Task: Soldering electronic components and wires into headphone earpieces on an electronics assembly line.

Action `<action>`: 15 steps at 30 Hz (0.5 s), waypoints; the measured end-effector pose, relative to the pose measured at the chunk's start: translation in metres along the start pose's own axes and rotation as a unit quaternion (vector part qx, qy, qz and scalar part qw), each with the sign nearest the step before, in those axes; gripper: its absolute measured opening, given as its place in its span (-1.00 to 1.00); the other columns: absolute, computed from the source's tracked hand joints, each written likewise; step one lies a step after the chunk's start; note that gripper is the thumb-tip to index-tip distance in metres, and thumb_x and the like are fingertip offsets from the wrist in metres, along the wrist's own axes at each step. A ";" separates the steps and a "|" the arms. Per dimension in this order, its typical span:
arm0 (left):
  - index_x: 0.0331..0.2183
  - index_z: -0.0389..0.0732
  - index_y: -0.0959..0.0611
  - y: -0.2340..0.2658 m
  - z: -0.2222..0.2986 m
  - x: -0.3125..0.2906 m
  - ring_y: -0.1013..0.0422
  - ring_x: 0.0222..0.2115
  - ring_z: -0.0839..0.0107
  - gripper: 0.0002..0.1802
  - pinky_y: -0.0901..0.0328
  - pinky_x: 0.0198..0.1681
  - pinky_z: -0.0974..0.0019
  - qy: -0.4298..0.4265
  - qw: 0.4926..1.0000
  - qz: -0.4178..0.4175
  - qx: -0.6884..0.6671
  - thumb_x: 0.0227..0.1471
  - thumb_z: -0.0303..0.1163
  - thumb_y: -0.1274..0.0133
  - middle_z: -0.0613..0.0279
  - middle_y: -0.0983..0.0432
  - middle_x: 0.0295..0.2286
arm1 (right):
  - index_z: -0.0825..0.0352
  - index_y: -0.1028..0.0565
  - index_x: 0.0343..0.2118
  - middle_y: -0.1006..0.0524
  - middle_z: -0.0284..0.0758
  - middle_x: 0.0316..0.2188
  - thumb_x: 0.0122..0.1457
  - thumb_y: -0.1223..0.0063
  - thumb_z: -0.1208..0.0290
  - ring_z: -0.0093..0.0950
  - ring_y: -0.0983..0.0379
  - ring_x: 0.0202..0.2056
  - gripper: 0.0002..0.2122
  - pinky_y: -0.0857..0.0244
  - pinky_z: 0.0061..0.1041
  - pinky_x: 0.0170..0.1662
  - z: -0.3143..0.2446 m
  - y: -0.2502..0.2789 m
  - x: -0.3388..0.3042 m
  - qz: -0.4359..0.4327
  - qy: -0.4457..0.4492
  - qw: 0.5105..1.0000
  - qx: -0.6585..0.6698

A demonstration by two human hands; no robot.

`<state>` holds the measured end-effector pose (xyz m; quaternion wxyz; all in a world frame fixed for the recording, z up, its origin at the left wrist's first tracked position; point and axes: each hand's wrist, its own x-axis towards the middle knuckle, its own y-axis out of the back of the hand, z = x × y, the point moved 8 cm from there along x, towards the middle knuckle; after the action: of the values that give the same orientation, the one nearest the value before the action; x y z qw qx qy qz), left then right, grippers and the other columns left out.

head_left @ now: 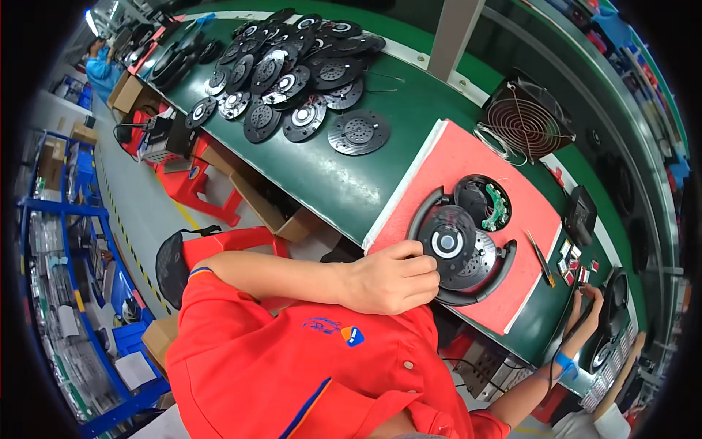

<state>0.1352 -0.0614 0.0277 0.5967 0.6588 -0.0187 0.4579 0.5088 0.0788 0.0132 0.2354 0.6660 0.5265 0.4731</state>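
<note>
My left hand (395, 279) is closed at the left edge of a black ring-shaped frame (491, 287) on the red mat. Its curled fingers hide that part of the rim. Inside the ring lie a black round cover (447, 238) with a pale ring at its centre and a perforated black disc (477, 262). Just beyond sits a round black housing (475, 196) holding a curved green circuit board (497, 206). Far to the right, my right hand (585, 311) reaches beside small red and white parts (568, 263), its fingertips pinched together; what they hold is unclear. A blue strap (565, 361) circles that wrist.
The red mat (409, 197) covers part of the green bench (329, 179). Many black discs (270, 80) are heaped at the far left. A fan with a wire grille (528, 121) stands behind the mat. A slim pointed tool (541, 257) lies at its right edge.
</note>
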 end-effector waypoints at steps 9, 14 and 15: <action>-0.53 -0.28 -0.49 0.111 -0.057 -0.006 -0.28 -0.43 0.12 -0.83 -0.17 -0.24 0.11 0.125 0.987 -0.080 0.058 -0.24 -0.45 -0.15 0.10 -0.35 -0.49 | 0.32 -0.42 -0.16 -0.49 -0.12 -0.26 0.01 -0.17 0.50 -0.19 -0.43 -0.20 -0.70 -0.28 -0.39 -0.13 0.043 0.072 -0.013 0.169 0.000 0.963 -0.210; -0.47 -0.32 -0.48 0.152 -0.175 -0.011 -0.29 -0.27 0.02 -0.87 -0.15 -0.13 0.12 0.188 0.960 -0.110 0.175 -0.18 -0.54 -0.09 0.06 -0.37 -0.44 | 0.28 -0.41 -0.19 -0.47 -0.15 -0.34 0.00 -0.13 0.53 -0.16 -0.41 -0.26 -0.73 -0.27 -0.34 -0.19 0.060 0.077 -0.029 0.182 -0.052 0.952 -0.238; -0.46 -0.33 -0.48 0.158 -0.204 -0.014 -0.29 -0.21 -0.02 -0.88 -0.15 -0.09 0.13 0.191 0.955 -0.109 0.200 -0.15 -0.55 -0.08 0.03 -0.40 -0.40 | 0.27 -0.41 -0.18 -0.47 -0.15 -0.33 -0.01 -0.12 0.54 -0.16 -0.41 -0.25 -0.72 -0.28 -0.34 -0.19 0.056 0.073 -0.025 0.198 -0.015 0.949 -0.244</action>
<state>-0.0821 0.0497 0.1136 0.4912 0.6628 0.2596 0.5020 0.5931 0.0414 0.0381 0.3002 0.6860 0.2492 0.6142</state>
